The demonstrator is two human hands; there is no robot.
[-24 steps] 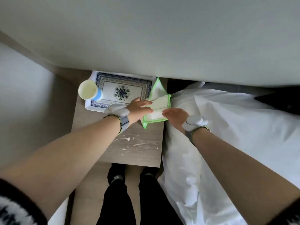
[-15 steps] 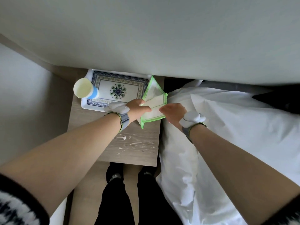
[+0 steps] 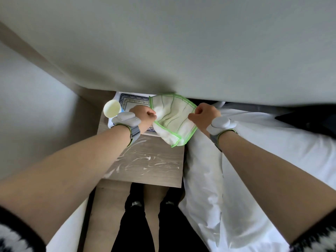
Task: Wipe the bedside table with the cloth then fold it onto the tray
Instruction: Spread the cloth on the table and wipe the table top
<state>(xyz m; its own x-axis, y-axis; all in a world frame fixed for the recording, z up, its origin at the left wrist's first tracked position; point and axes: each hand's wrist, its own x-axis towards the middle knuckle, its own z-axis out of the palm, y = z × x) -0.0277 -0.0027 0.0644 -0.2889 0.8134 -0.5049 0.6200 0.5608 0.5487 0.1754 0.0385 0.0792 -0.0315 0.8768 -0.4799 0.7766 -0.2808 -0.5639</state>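
One view only, from a camera on the person's head, facing steeply down and a little forward. It is wide-angle, so straight edges bow toward the borders. Both forearms run in from the lower corners and meet near the middle, where the left hand (image 3: 145, 116) and right hand (image 3: 204, 113) sit at arm's length from the lens. Below the hands lies the table (image 3: 149, 160), and lower still the person's legs. Right of the right hand is the bed (image 3: 272, 160). Above both hands a pale wall (image 3: 181, 42) fills the upper half.
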